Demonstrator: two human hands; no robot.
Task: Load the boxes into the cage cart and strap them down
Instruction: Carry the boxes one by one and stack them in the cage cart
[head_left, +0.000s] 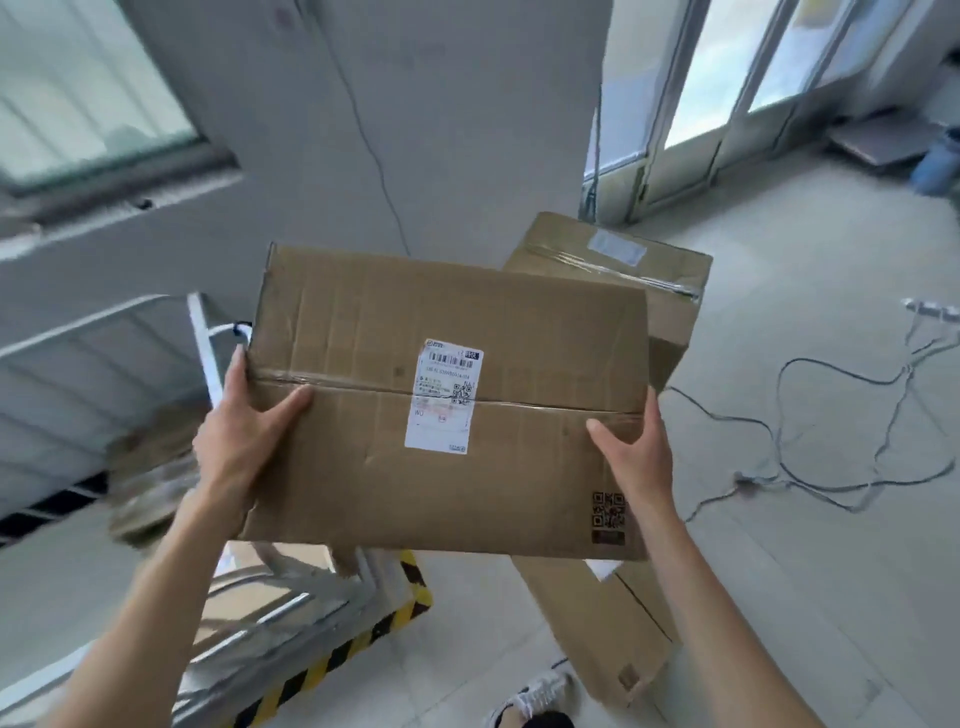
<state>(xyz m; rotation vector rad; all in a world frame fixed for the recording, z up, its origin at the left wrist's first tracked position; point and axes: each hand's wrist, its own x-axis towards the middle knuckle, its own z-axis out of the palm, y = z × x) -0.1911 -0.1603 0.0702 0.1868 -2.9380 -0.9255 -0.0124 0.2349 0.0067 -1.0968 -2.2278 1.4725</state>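
I hold a brown cardboard box (447, 400) in the air, its taped top with a white shipping label facing me. My left hand (244, 431) grips its left edge, thumb on top. My right hand (636, 457) grips its right edge the same way. Below and to the left stands the metal cage cart (270, 618) with a yellow-and-black striped base edge. A blurred box (150, 478) lies in the cart at the left. A second, taller cardboard box (613, 613) stands on the floor behind and under the held one.
Grey cables (831, 467) trail over the pale floor at the right. My shoe (535, 696) shows at the bottom. A grey wall with a window is at the left, glass doors at the back right. A blue container (937, 166) stands by the doors.
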